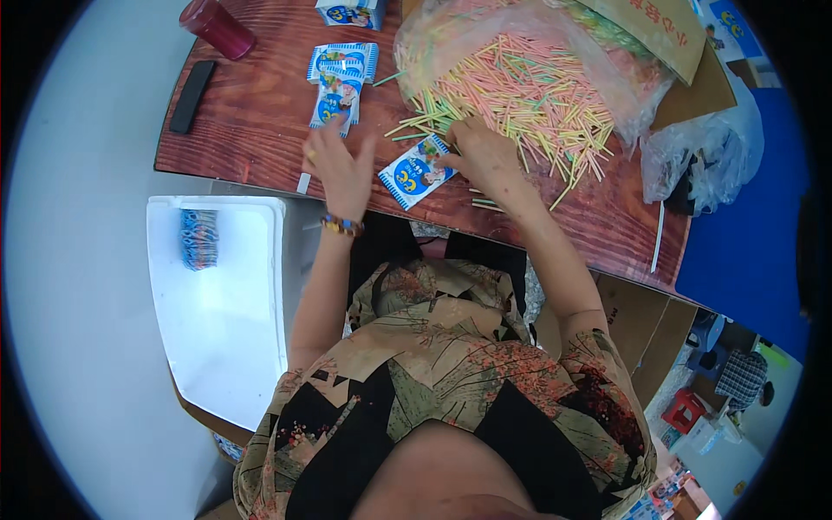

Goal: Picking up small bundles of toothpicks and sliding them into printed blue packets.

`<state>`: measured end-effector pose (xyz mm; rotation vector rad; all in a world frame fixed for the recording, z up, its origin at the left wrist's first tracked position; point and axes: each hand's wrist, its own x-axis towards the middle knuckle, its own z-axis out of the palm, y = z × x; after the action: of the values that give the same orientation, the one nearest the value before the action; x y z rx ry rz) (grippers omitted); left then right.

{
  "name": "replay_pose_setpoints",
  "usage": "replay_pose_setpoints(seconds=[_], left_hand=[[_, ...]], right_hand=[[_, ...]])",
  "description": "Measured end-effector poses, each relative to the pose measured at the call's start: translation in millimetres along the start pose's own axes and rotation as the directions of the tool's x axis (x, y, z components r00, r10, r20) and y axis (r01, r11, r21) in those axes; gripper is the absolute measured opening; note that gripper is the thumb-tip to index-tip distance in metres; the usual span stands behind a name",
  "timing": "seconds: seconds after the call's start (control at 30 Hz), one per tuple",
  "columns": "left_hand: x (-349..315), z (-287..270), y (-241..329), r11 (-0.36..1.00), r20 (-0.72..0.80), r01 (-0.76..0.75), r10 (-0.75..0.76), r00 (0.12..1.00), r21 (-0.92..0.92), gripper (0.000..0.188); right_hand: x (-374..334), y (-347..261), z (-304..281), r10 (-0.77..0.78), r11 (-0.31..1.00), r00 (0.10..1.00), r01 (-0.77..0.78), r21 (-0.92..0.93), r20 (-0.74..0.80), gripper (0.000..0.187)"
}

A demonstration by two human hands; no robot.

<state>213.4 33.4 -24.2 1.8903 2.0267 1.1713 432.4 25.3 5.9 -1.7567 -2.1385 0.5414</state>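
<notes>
My left hand is slightly blurred, its fingers apart, at the lower end of a blue-and-white packet. A ring and a beaded bracelet show on it. My right hand has its fingers curled at the left edge of a pile of thin pink, yellow and green sticks. Its thumb lies at the right edge of another blue-and-white packet, which rests tilted on the table between my hands. The right fingertips are partly hidden, so what they hold does not show.
On the red-brown wooden table are a red jar, a black bar-shaped object and more packets. Clear plastic and a cardboard box border the sticks. A white foam box at the left holds a stack of packets.
</notes>
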Motion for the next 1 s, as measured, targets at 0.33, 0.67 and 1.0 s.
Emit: replay_pose_setpoints(seconds=[0.33, 0.67, 1.0], left_hand=[[-32, -6, 6, 0.959, 0.273, -0.245, 0.200, 0.941, 0.144, 0.020], [-25, -11, 12, 0.898, 0.076, -0.439, 0.436, 0.897, 0.026, 0.020], [-16, -13, 41, 0.450, 0.384, 0.376, -0.077, 0.920, -0.810, 0.015]], right_hand=[[1, 4, 5, 0.026, 1.000, 1.000, -0.026, 0.000, 0.003, 0.025], [6, 8, 2, 0.003, 0.943, 0.972, 0.076, 0.325, -0.235, 0.024], [2, 13, -14, -0.020, 0.602, 1.000, 0.009, 0.798, 0.004, 0.015]])
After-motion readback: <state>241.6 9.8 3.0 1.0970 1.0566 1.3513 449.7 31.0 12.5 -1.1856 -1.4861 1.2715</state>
